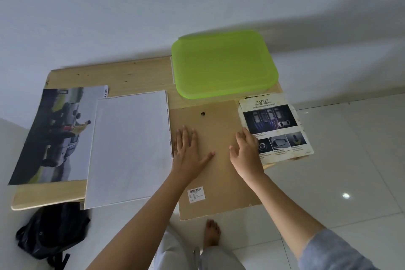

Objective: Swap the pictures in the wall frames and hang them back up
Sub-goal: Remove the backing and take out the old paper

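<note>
A brown frame backing board [219,120] lies face down on the wooden table [131,72], with a small dark hanger [203,113] near its far edge and a barcode sticker [196,194] near me. My left hand [189,151] lies flat on the board, fingers spread. My right hand [246,151] rests open at the board's right side, touching the edge of a worn "SAFETY" car picture [278,125]. A white sheet [129,147] lies left of the board. Partly under it is a picture of a pickup truck [57,133].
A lime-green plastic lid or box [223,63] sits at the table's far right against the white wall. A black bag [52,232] lies on the tiled floor under the table's near left corner. My bare foot [211,234] stands below the board's overhanging edge.
</note>
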Action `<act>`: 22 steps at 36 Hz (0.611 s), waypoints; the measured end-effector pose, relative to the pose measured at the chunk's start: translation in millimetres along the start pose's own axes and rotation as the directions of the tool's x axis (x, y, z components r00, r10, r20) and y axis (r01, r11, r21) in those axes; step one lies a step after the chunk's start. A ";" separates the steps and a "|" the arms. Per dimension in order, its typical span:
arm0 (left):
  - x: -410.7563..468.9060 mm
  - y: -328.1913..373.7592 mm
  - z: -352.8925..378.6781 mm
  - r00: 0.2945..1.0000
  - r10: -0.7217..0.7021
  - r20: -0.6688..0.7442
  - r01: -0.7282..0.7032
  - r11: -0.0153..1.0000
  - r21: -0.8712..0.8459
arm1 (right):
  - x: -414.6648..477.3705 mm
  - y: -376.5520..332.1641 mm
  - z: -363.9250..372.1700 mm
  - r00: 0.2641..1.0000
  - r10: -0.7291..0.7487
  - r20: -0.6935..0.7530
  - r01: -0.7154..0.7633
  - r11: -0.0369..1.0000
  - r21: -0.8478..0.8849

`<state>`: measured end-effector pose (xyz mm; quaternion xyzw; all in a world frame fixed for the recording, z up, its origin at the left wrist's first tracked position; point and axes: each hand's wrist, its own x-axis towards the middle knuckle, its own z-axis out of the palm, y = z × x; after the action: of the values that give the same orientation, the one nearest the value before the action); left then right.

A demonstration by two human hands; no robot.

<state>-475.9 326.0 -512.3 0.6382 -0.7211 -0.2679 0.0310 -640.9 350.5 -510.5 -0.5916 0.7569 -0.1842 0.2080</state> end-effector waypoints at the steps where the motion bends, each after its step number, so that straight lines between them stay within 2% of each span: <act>1: 0.1 0.3 -0.4 1.000 -0.001 0.001 0.001 1.000 0.000 | -0.1 0.0 -0.2 1.000 0.000 0.000 0.000 1.000 -0.004; 12: 4.8 0.1 -8.9 1.000 -0.001 0.019 -0.001 0.997 0.075 | 1.2 -0.7 -3.9 1.000 -0.006 0.014 0.007 0.999 -0.045; 16: 6.9 -2.8 -24.0 0.998 0.060 0.012 -0.060 0.995 0.083 | 2.7 -8.9 -7.1 1.000 0.009 0.013 -0.008 0.998 -0.057; 19: 3.8 -12.2 -43.2 0.994 0.091 -0.068 -0.094 0.994 -0.052 | 2.9 -25.2 -5.3 1.000 -0.002 -0.012 0.001 1.000 -0.023; 22: -4.1 -37.1 -60.7 0.974 0.043 -0.223 -0.073 0.989 -0.127 | 1.3 -57.5 0.6 0.998 -0.067 -0.013 0.068 0.995 0.077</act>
<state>-418.2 307.3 -475.1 0.6389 -0.7119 -0.2427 0.1614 -593.7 335.8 -481.0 -0.6072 0.7299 -0.2236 0.2203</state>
